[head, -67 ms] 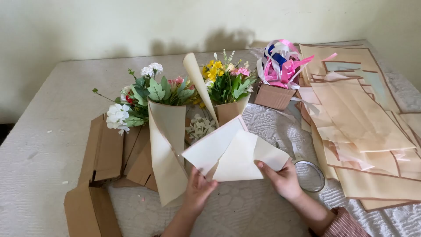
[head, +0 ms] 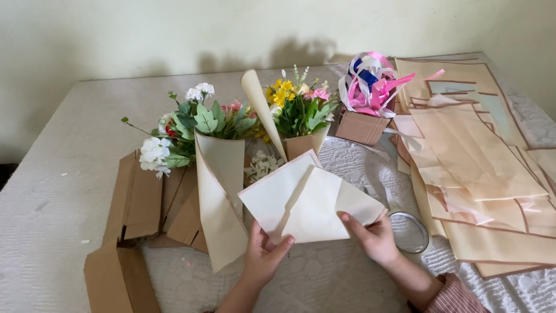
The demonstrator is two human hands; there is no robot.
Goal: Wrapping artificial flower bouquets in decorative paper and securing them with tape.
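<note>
folded cream paper (head: 307, 203) at lower centre, pinched by left hand (head: 262, 255) at its bottom edge and right hand (head: 373, 235) at its right corner. just left, wrapped bouquet (head: 217, 168); behind, second bouquet (head: 298, 116). ribbons (head: 370, 81) at upper right, paper sheets (head: 480, 162) along right edge, flattened cardboard (head: 139, 203) at left, tape roll (head: 411, 232) beside right hand.

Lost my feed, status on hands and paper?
Left hand and right hand both grip folded cream paper. Wrapped bouquet lies beside it.
</note>
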